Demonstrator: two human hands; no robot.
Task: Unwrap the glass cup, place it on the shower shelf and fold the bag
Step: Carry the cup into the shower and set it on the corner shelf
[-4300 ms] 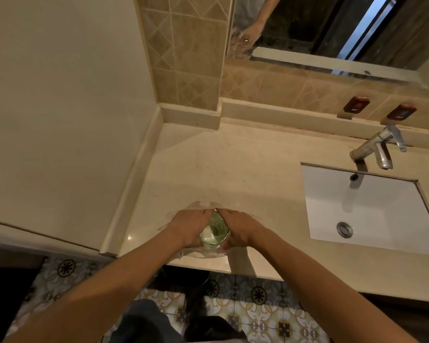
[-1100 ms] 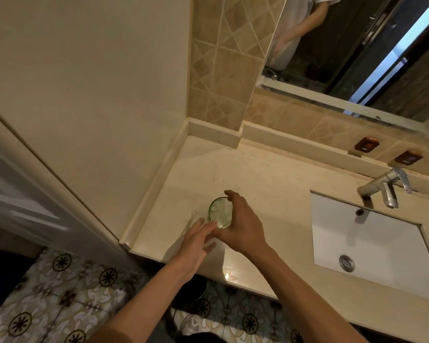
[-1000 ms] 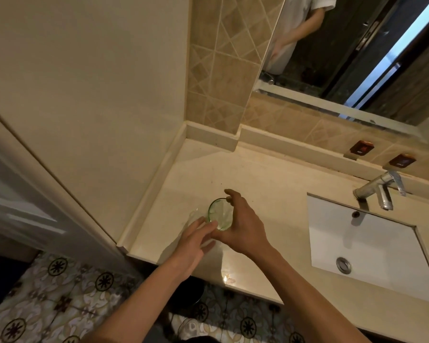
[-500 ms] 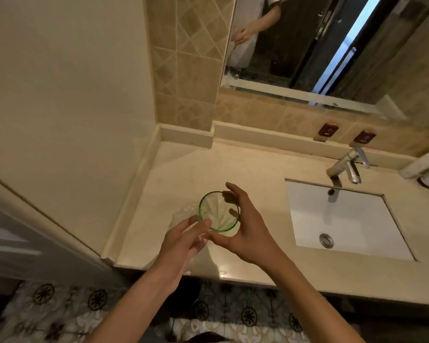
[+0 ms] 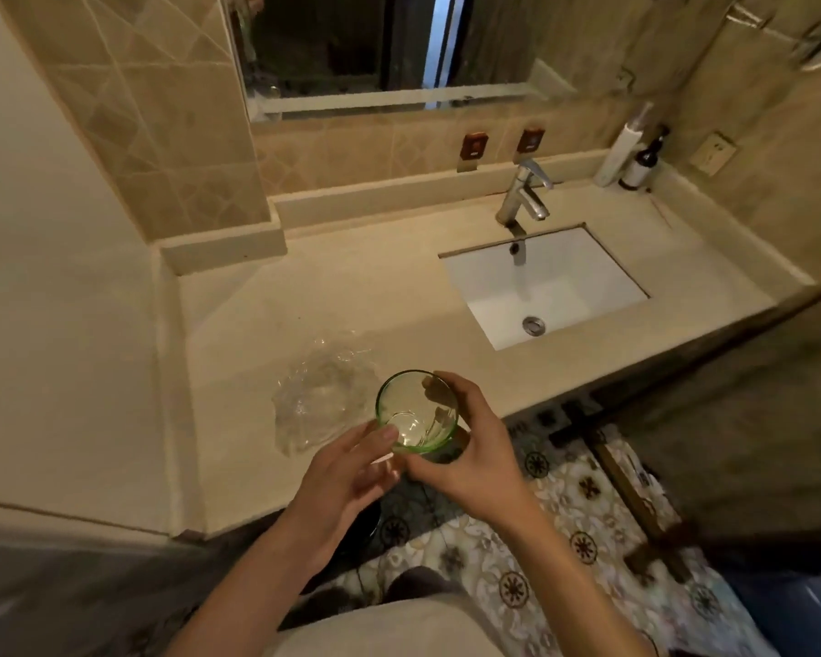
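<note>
A green-tinted glass cup (image 5: 415,412) is held upright in the air at the counter's front edge, out of its wrapping. My right hand (image 5: 470,448) grips it from the right, fingers curled round its far side and thumb under its near side. My left hand (image 5: 347,471) touches the cup's lower left side with its fingertips. The clear plastic bag (image 5: 321,395) lies crumpled on the counter (image 5: 351,296), just left of the cup. No shower shelf is in view.
A white sink (image 5: 546,286) with a chrome faucet (image 5: 522,194) is set into the counter on the right. Two bottles (image 5: 629,156) stand in the far right corner. A mirror (image 5: 385,49) hangs above; a wall closes the left side. Patterned floor tiles (image 5: 565,519) lie below.
The cup has come out of the bag and off the counter, lifted toward me. The bag stayed on the counter. My view has swung to the right.
</note>
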